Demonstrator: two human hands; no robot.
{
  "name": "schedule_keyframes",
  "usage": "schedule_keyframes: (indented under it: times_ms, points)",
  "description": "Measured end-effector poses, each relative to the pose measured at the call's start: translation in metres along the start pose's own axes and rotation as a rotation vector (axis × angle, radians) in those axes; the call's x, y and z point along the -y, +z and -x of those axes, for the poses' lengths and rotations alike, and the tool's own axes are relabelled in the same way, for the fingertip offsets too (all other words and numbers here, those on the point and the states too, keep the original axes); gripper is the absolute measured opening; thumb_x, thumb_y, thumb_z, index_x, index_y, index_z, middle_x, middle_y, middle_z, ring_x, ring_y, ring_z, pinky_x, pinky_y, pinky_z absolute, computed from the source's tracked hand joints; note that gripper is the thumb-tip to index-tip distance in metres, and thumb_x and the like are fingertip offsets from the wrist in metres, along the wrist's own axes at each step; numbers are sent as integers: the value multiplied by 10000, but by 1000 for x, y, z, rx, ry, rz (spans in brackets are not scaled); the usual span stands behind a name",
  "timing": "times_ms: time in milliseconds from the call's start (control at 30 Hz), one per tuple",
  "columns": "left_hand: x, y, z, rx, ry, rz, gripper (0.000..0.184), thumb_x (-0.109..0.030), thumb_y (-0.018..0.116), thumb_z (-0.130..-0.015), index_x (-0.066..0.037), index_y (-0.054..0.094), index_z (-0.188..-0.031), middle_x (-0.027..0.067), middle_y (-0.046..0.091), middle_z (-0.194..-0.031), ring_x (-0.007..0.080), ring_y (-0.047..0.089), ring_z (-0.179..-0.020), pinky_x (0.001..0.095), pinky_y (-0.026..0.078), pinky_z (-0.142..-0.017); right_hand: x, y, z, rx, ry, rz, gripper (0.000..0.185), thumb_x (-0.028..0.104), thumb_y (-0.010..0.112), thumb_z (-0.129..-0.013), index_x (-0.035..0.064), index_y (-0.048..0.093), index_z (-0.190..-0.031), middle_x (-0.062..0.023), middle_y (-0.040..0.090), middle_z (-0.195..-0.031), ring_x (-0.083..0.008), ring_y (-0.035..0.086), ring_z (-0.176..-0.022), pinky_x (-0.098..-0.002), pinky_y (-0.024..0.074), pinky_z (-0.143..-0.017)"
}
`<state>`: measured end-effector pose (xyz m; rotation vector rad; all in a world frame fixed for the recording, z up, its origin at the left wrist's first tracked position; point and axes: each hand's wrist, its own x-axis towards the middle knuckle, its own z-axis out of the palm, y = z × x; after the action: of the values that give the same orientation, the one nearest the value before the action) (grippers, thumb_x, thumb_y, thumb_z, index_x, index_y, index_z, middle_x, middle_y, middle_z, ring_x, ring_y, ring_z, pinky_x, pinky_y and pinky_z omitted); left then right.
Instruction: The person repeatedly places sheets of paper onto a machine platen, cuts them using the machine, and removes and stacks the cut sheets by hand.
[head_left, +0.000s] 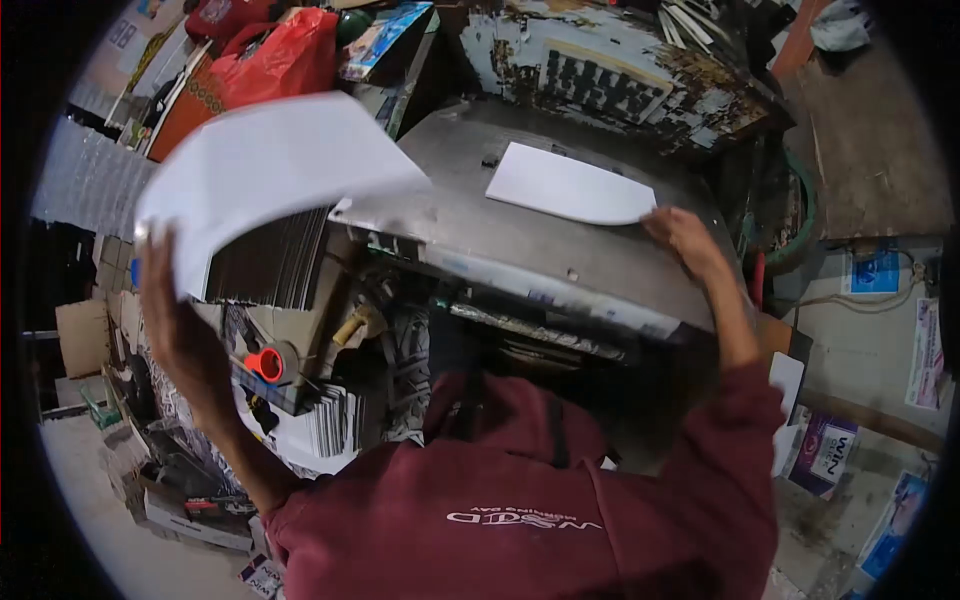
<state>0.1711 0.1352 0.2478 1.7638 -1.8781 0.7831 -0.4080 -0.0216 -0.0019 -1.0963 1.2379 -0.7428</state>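
Note:
My left hand (175, 300), raised at the left, grips the near edge of a large white sheet (275, 150). The sheet bows upward and its far end reaches over the corner of a grey metal table (480, 240). Beneath it stands a thick stack of sheets (270, 262) with dark edges. On the metal table lies a smaller white sheet (570, 185) with one curved side; whether it is one layer or several I cannot tell. The fingers of my right hand (685, 238) are closed at its right corner.
A worn, paint-flaked machine body (610, 80) rises behind the table. A red plastic bag (280, 60) sits at the back left. Below left are an orange-red ring (265, 365) and a pile of white sheets (335, 420). A green hoop-shaped part (800, 215) is at the right.

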Motion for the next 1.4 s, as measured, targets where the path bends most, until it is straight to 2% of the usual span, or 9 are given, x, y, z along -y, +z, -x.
schedule_keyframes:
  times_ms: [100, 267, 400, 600, 800, 867, 967, 1067, 1400]
  points:
    - [37, 7, -2, -229, -98, -234, 536, 40, 368, -934, -106, 534, -1423, 163, 522, -1448, 341, 482, -1350, 468, 368, -1126, 54, -20, -60, 174, 142, 100, 462, 439, 557, -1009, 38, 621, -1229, -101, 656, -1219, -211, 585, -1181, -365, 463, -1008]
    - [160, 86, 44, -169, -150, -239, 535, -7, 425, -934, -76, 472, -1463, 211, 516, -1433, 360, 438, -1373, 468, 306, -1163, 110, -38, -89, -505, 127, 1553, 1182, 897, 588, -655, 61, 438, -1476, -236, 500, -1443, -384, 497, -1318, -520, 387, -1072]
    - [217, 151, 82, 273, -342, -165, 630, 22, 402, -903, -144, 396, -1511, 244, 419, -1502, 450, 377, -1391, 475, 292, -1170, 157, -106, -104, -570, -328, 989, 1014, 785, 605, -774, 78, 439, -1483, -231, 509, -1436, -362, 505, -1323, -475, 406, -1059]
    - [187, 149, 86, 167, -375, -211, 609, -20, 420, -935, -191, 382, -1519, 223, 394, -1527, 473, 348, -1401, 496, 321, -1151, 83, -69, 69, -801, -488, 905, 532, 398, 643, -962, 74, 572, -1377, -139, 592, -1379, -302, 554, -1276, -406, 418, -1054]
    - [195, 150, 99, 114, -442, -192, 581, -53, 437, -928, -170, 417, -1496, 253, 390, -1520, 470, 351, -1401, 492, 306, -1156, -236, -229, 320, -1281, 765, 1287, 735, 558, 657, -844, -14, 583, -1300, -278, 545, -1351, -419, 502, -1273, -488, 422, -1058]
    - [191, 153, 101, 143, -429, -160, 565, -73, 444, -933, -163, 426, -1491, 270, 387, -1515, 466, 351, -1402, 487, 293, -1162, -257, -227, 401, -1096, 1250, 1181, 687, 450, 737, -776, -24, 581, -1249, -260, 592, -1267, -425, 539, -1214, -480, 440, -1038]
    - [189, 154, 104, 221, -472, -196, 532, -316, 467, -1009, -128, 414, -1503, 276, 373, -1522, 438, 352, -1410, 472, 278, -1166, -306, -219, 468, -977, 1257, 1087, 630, 318, 803, -727, -22, 576, -1206, -242, 618, -1193, -408, 574, -1132, -474, 459, -988]
    - [208, 167, 117, 223, -466, -422, 739, -598, 437, -988, -100, 362, -1529, 247, 345, -1550, 458, 318, -1421, 496, 231, -1183, -316, -174, 499, -1174, 494, 1030, 488, 90, 753, -790, -47, 557, -1215, -237, 621, -1168, -388, 601, -1082, -445, 443, -1002]
    - [108, 222, 35, 61, -74, -97, 663, -515, 508, -995, -144, 369, -1526, 260, 262, -1577, 474, 205, -1461, 574, 239, -1184, -263, -174, 518, -1133, 374, 430, 370, 322, 731, -871, -7, 746, -1039, -29, 697, -835, -95, 580, -749, -231, 452, -688]
